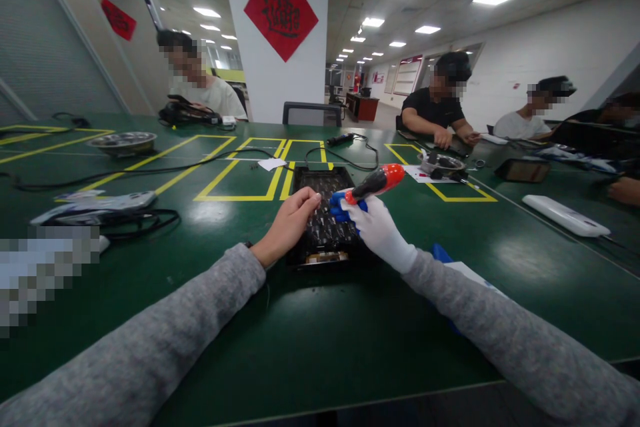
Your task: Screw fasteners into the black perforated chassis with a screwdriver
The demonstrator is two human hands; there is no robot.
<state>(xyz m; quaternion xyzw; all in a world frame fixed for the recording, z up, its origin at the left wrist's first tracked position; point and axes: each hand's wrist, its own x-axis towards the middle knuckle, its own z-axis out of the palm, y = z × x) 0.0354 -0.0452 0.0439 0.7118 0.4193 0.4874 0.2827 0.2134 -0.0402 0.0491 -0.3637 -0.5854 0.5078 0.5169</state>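
Two hands over an open black case (327, 240), seen from the wearer's head. The case lies on the green worktop (300, 353), directly in front of the person and between the two forearms; its interior is divided into many small, glossy dark recesses, and a tan strip (327, 257) lies along its near end. The left hand (294, 219), bare, is poised at the left side of the case, thumb and forefinger drawn together; whether anything small is pinched between them cannot be told. The right hand (377, 227), in a white glove with blue-coated fingers, has its grip closed around a red-and-black tool handle (379, 181), which slants upward to the right above the case; its working end is hidden. Beyond the case, yellow tape (234, 199) marks out rectangles, with a scrap of white paper (271, 164) near them. A metal bowl (123, 144) stands at far left, and a white power strip (567, 215) lies at right. Other people sit along the far side.
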